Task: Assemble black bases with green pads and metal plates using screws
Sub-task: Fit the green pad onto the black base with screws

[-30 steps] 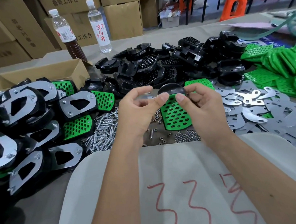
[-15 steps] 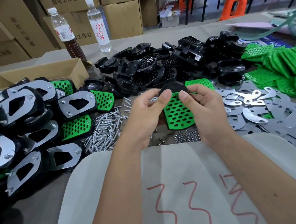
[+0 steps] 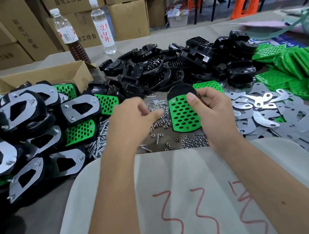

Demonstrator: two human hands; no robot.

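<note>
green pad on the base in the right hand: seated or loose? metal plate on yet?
Seated: the green pad lies flush on the black base that the right hand grips. No metal plate on it yet; the base's top end is bare.

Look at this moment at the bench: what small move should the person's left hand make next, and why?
Probably pick a metal plate or screw next. The right hand grips a black base with its green pad fitted, but no plate. The left hand is blurred above the loose nuts, apparently holding nothing.
</note>
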